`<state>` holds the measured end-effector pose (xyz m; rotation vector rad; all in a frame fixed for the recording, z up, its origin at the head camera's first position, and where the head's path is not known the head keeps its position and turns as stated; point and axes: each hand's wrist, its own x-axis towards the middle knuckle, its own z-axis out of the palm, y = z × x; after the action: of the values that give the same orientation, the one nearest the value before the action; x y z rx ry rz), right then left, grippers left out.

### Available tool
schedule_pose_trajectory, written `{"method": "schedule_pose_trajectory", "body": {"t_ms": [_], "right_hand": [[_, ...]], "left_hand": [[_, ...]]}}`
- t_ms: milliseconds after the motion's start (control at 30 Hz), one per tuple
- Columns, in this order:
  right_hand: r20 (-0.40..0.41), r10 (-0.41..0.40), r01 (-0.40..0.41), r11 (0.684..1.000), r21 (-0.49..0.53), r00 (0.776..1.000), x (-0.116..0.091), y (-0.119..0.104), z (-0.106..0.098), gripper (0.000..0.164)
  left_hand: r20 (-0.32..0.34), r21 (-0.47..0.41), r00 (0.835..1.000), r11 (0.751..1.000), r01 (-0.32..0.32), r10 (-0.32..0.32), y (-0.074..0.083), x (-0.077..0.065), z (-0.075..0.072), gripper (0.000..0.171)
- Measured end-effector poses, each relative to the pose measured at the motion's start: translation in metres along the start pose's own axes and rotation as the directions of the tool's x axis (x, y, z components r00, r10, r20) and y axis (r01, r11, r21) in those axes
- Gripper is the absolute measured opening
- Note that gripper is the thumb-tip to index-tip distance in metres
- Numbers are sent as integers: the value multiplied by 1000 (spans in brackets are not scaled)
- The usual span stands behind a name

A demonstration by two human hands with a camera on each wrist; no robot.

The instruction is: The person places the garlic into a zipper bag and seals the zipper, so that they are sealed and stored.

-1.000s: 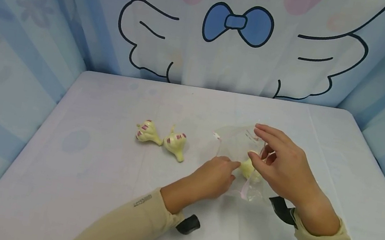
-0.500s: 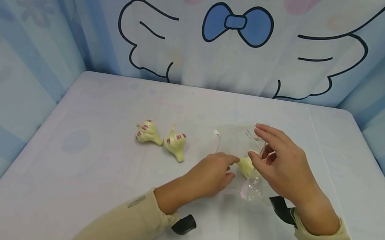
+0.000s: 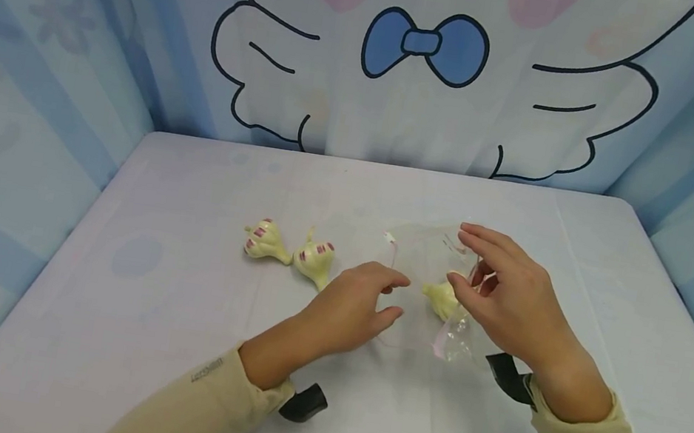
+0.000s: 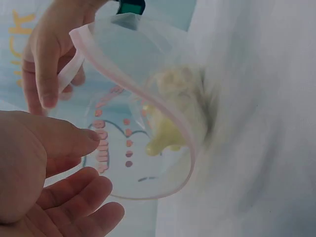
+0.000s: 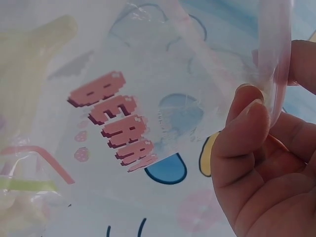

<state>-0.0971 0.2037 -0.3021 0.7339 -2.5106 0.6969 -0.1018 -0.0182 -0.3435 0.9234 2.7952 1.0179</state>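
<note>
My right hand (image 3: 509,301) pinches the pink-edged rim of a clear plastic zip bag (image 5: 143,84) between thumb and fingers. The bag's mouth gapes toward the left, and pink lettering marks its side. Inside lies a pale yellow garlic bulb (image 4: 168,133), its stem pointing to the mouth; in the head view this garlic (image 3: 440,299) shows through the plastic. Just outside the mouth, my left hand (image 3: 350,307) has its fingers relaxed and apart, holding nothing. Two more garlic bulbs with purple marks, one (image 3: 266,240) beside the other (image 3: 313,264), lie left of that hand.
A white cloth covers the table (image 3: 120,340). Behind it hangs a printed curtain (image 3: 415,122) with a blue bow tie, and blue curtains rise along both sides. Each wrist carries a black strap piece (image 3: 303,403).
My left hand has drawn back to the left, away from the garlic in the bag, and its thumb and fingers have spread. The right hand stays in place on the bag's rim.
</note>
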Motion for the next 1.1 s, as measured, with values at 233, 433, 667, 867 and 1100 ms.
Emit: {"method": "schedule_pose_trajectory", "body": {"t_ms": [233, 433, 667, 867, 1100], "right_hand": [[19, 27, -27, 1000, -5, 999, 1, -1, 0, 59], [25, 44, -44, 999, 7, 999, 1, -1, -1, 59], [34, 53, -53, 999, 0, 998, 0, -1, -1, 59], [35, 56, -56, 998, -3, 998, 1, -1, -1, 59], [34, 57, -57, 998, 5, 998, 0, -1, 0, 59]], "left_hand": [[-99, -52, 994, 998, 47, -52, -13, -10, -13, 39], [-128, -78, 978, 985, 153, -162, -33, -17, -20, 45], [-171, 3, 933, 947, 321, -316, -56, -23, -12, 48], [-308, 29, 893, 935, 354, -328, -65, -25, -7, 46], [-337, 45, 883, 931, 361, -326, -71, -21, -6, 48]]}}
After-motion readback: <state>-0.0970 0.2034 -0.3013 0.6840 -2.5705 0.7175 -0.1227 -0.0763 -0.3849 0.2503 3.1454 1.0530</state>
